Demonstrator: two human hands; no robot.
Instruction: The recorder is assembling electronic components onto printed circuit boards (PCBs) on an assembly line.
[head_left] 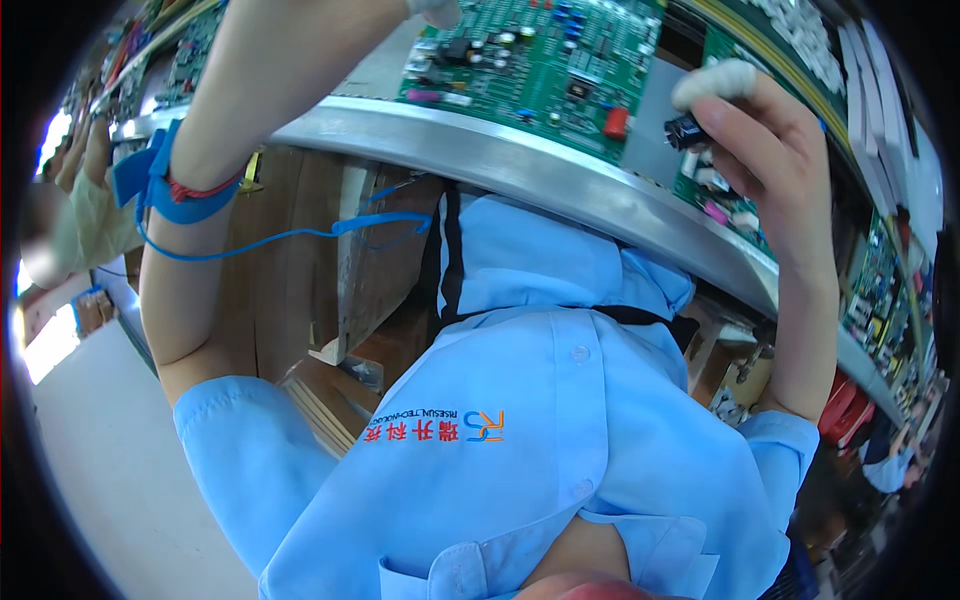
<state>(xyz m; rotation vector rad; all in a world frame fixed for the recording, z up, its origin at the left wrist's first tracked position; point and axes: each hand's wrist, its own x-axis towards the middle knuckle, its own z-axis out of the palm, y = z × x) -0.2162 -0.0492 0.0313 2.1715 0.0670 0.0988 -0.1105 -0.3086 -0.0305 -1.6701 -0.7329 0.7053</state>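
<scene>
My right hand (770,135), a white cot on one finger, pinches a small black electronic component (685,132) between thumb and fingers. The part is held above the metal rail, beside a green circuit board (520,75) filled with capacitors, chips and a red block. Another green board (715,190) lies partly hidden below that hand. My left hand (436,10) reaches to the upper edge of the view by the first board; one white-covered fingertip shows, and its other fingers are out of sight. A blue wrist strap (190,190) with a cord circles my left wrist.
A metal rail (470,150) runs along the bench front, close to my body. Cardboard boxes (290,260) stand beneath it. More circuit boards (875,300) line the right side, near white strips (870,110). Another person's sleeve (100,215) appears at far left.
</scene>
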